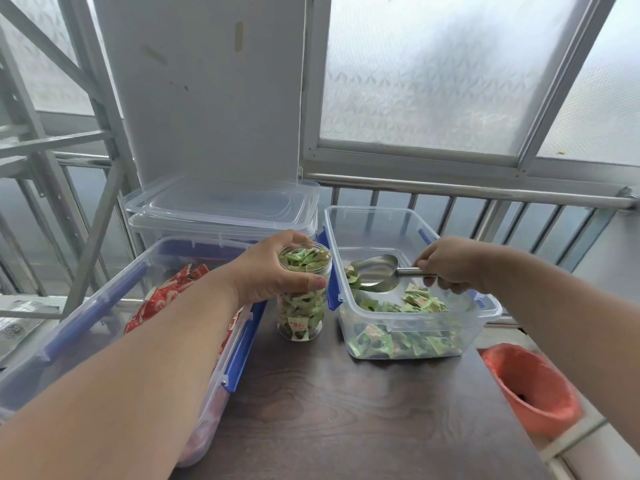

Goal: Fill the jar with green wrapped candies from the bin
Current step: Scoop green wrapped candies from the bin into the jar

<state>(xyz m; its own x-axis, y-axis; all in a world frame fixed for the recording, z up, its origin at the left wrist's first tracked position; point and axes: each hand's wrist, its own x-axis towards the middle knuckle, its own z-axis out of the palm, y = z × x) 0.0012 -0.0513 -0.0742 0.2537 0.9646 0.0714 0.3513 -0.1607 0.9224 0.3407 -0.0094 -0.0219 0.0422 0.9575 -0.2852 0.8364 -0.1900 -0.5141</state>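
Note:
A clear plastic jar (302, 306) stands upright on the dark wooden table, filled with green wrapped candies almost to its rim. My left hand (273, 268) grips the jar near its top. To its right sits a clear bin (485, 313) with green wrapped candies (420, 301) across its bottom. My right hand (450, 265) holds the handle of a metal scoop (377, 273) inside the bin. The scoop's bowl points left toward the jar, with one or two candies at its lip.
A clear bin with blue clips (242, 355) holding red wrapped candies lies under my left forearm. Behind it stand stacked lidded clear containers (225, 209). An orange-lined waste basket (530, 386) sits off the table's right edge. A metal railing runs behind the table (346, 410).

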